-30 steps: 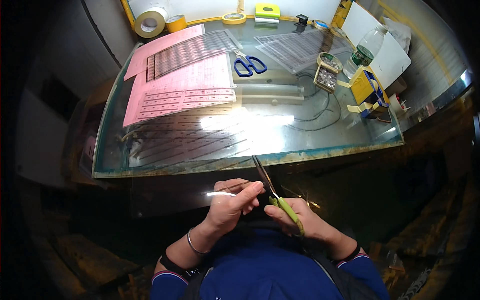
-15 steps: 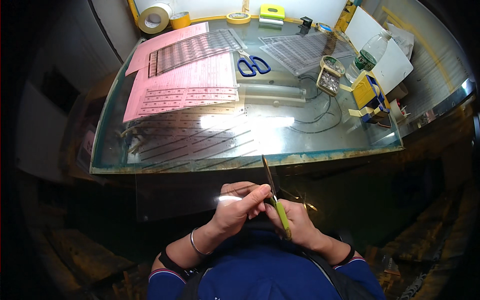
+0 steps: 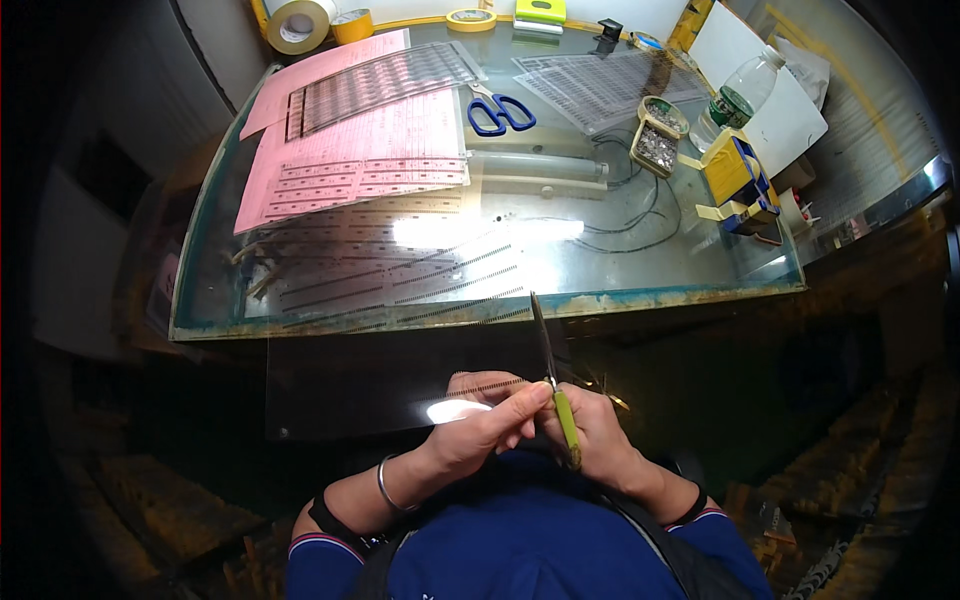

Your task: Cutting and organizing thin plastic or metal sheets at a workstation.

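A clear film sheet (image 3: 345, 395) with rows of small dark marks slants from the glass table down over its front edge. My left hand (image 3: 492, 412) pinches the near right corner of this film between thumb and fingers. Closed around green-handled scissors (image 3: 565, 425) is my right hand (image 3: 598, 436), directly beside the left. The scissor blades point away from me along the film's right edge, with their tips near the table's front edge. From this angle I cannot tell how far apart the blades are. My left thumb lies close against the scissors' pivot.
On the glass table (image 3: 640, 285) lie pink printed sheets (image 3: 350, 185), patterned films (image 3: 610, 90) and blue-handled scissors (image 3: 499, 115). At the right stand a tray of small bits (image 3: 655, 150), a bottle (image 3: 738, 98) and a tape dispenser (image 3: 738, 180). Tape rolls (image 3: 298, 27) line the back.
The whole view has shifted slightly, so the table sits higher in the picture. My left hand has come a little nearer and right, while the scissors reach slightly farther along the film's edge.
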`<state>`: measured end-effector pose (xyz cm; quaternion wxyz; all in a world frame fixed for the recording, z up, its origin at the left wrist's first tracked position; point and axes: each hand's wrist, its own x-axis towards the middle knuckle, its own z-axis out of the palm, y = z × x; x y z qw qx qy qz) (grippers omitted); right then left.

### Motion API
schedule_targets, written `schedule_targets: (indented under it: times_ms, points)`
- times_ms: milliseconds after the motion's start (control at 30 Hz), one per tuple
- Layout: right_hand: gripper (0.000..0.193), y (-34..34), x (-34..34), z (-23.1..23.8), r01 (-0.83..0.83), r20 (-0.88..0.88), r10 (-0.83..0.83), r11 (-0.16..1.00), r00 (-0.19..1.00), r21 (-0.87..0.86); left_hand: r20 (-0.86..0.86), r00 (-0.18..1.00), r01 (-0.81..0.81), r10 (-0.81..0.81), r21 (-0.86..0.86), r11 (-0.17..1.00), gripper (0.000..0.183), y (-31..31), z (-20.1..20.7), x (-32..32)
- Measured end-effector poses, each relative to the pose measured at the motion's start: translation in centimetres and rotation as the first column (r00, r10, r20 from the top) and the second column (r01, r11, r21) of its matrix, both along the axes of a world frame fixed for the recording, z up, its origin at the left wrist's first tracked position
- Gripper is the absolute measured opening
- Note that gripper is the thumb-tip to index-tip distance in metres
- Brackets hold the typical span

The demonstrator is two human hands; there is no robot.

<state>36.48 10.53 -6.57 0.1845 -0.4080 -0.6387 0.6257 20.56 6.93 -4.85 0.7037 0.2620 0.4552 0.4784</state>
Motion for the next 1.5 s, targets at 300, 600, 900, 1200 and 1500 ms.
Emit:
schedule_targets:
  times_ms: [300,600,900,1200,1500]
  points:
    - [0.027,0.6,0.6,-0.8,0.002,0.085,-0.015,0.988,0.996,0.153,-0.035,0.994,0.103,-0.104,-0.016,0.995,0.023,-0.6,-0.6,0.3]
    - [0.028,0.5,0.5,-0.4,0.051,-0.025,-0.046,0.968,0.999,0.245,-0.047,0.993,0.113,-0.113,0.015,0.993,0.023,-0.9,-0.8,0.7]
    - [0.029,0.7,0.2,0.1,0.106,0.026,-0.106,0.994,0.994,0.018,-0.082,0.983,0.163,-0.165,-0.034,0.986,0.024,-1.3,-0.8,1.1]
    - [0.030,1.5,0.0,0.2,0.119,-0.020,-0.119,0.993,0.993,-0.005,-0.110,0.963,0.250,-0.248,0.005,0.968,0.026,-1.4,0.0,1.5]
    - [0.026,1.5,-0.9,-1.5,0.211,-0.214,-0.215,0.977,0.953,-0.038,-0.022,0.963,0.266,-0.268,-0.063,0.962,0.025,-1.3,0.2,2.2]
